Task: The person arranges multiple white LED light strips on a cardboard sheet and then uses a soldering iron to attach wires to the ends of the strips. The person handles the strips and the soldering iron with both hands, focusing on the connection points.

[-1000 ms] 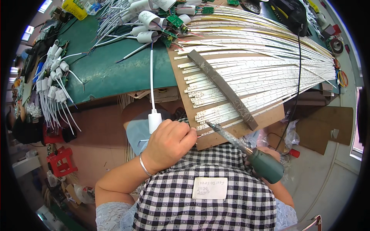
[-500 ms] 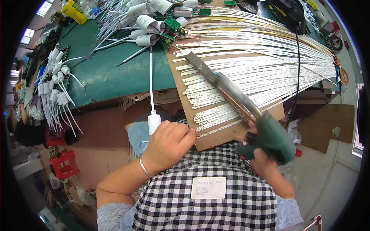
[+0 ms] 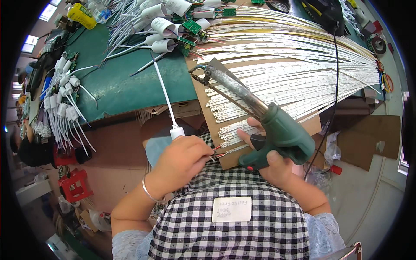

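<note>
Covering the green bench [image 3: 117, 86], white strips [image 3: 294, 65] overlap cardboard [image 3: 225, 156]

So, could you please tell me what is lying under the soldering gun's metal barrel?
White LED strips on a brown board lie under the soldering gun; its body hides the strip ends there.
</note>
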Demonstrator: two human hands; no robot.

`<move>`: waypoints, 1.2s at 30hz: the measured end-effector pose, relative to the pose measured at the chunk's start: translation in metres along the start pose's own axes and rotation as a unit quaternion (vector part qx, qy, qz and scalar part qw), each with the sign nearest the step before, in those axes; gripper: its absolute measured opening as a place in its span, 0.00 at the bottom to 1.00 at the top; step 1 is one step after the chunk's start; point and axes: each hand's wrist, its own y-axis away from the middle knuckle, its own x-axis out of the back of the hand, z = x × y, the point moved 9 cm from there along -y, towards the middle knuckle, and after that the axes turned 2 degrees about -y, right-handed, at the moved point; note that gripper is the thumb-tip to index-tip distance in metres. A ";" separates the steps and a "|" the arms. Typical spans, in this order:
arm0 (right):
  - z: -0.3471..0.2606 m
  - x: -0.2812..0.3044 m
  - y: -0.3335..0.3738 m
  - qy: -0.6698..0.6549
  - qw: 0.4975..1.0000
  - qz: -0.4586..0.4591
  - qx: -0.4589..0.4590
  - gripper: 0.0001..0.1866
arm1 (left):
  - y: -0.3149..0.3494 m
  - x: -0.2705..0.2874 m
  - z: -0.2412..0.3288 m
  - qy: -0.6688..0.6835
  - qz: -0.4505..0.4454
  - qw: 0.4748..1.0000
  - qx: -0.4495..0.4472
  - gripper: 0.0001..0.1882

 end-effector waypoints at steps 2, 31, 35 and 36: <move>0.000 0.000 0.001 -0.005 1.000 0.004 -0.004 0.46 | 0.001 0.000 -0.008 0.048 0.001 0.998 0.034 0.11; -0.014 0.031 0.025 0.233 0.971 0.013 -0.045 0.29 | -0.015 -0.018 -0.011 -0.029 0.030 0.996 0.084 0.06; -0.040 0.052 0.053 0.257 0.956 0.094 -0.110 0.19 | -0.015 -0.019 -0.014 -0.004 0.038 0.996 0.076 0.06; -0.041 0.057 0.059 0.306 0.949 0.069 -0.038 0.18 | -0.016 -0.019 -0.013 -0.001 0.040 0.997 0.072 0.06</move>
